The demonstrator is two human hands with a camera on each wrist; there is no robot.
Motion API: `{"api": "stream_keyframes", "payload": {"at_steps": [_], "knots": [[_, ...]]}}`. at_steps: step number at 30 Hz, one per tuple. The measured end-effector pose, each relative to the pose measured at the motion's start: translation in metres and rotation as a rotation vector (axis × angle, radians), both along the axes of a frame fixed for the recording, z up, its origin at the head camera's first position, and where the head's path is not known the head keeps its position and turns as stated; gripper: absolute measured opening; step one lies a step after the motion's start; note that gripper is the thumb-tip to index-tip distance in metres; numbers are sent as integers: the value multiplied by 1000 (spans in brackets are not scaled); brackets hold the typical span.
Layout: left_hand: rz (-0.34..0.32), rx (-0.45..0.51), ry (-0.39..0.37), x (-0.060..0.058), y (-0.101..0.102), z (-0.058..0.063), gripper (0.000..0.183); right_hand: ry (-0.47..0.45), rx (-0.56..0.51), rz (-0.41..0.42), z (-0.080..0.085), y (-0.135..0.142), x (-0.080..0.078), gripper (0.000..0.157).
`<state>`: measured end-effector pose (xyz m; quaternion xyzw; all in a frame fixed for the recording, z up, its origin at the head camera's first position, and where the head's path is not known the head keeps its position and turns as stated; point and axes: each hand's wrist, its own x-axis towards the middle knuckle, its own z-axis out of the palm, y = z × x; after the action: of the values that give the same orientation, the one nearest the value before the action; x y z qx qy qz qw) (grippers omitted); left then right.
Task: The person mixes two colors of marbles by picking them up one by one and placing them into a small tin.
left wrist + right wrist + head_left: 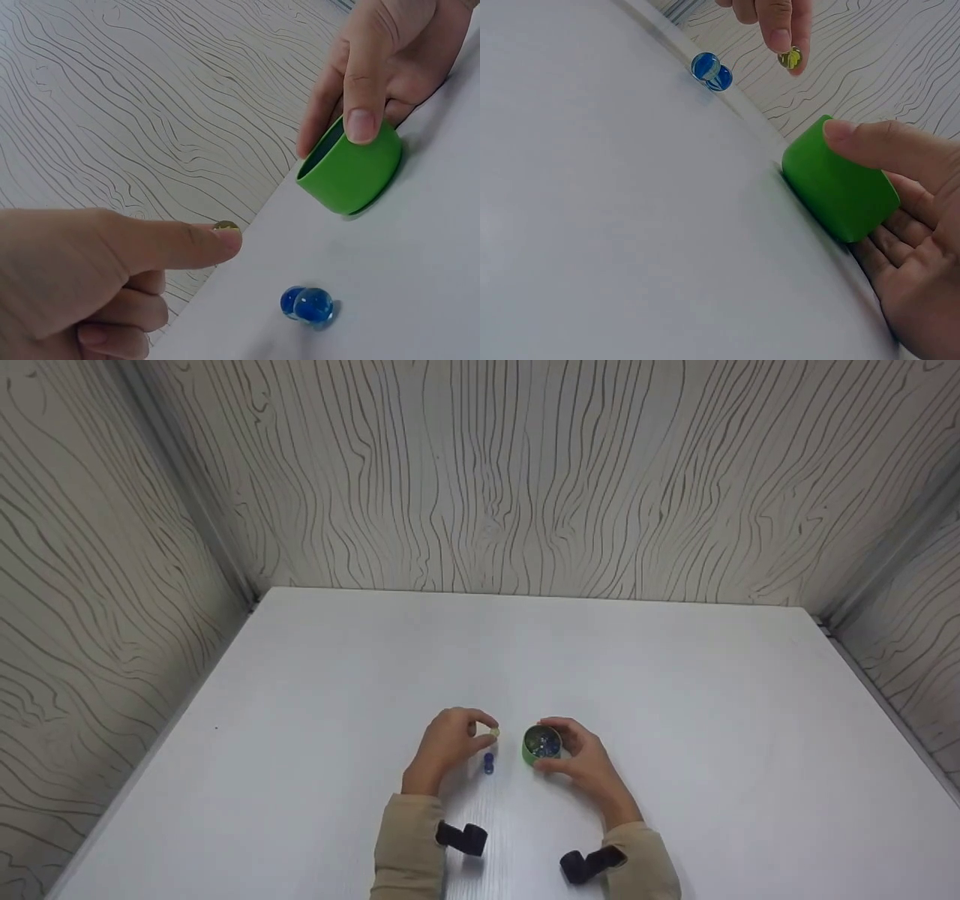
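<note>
Between thumb and forefinger, my left hand (448, 741) pinches a clear marble with a yellow core (790, 58), held above the table. My right hand (586, 757) grips a small green cup (358, 174), thumb on the near side and fingers round the far side. The cup stands on the table with its mouth up, and several marbles (546, 745) lie inside, some of them blue. Two clear blue marbles, one in front (313, 306) and one behind (290, 301), sit close together on the table between the hands, just below the left fingertips in the head view.
The white table (337, 660) reaches back to a panel with a wood-grain pattern (487, 472). Similar panels stand at the left and right. Each sleeve carries a black wrist mount, one left (471, 840) and one right (581, 867).
</note>
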<state>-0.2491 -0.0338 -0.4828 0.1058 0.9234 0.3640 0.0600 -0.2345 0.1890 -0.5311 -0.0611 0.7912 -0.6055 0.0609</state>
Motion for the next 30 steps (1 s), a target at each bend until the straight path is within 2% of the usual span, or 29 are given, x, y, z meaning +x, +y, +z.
{"api": "stream_keyframes", "payload": {"at_steps": [4, 13, 30], "knots": [[-4, -3, 7, 2, 4, 2, 19, 10, 15, 1, 0, 0, 0, 62], [-66, -2, 89, 4, 12, 5, 18, 25, -4, -4, -2, 0, 0, 62], [-75, -7, 89, 5, 23, 7, 18, 35, 24, 1, -2, 1, -1, 62]]}}
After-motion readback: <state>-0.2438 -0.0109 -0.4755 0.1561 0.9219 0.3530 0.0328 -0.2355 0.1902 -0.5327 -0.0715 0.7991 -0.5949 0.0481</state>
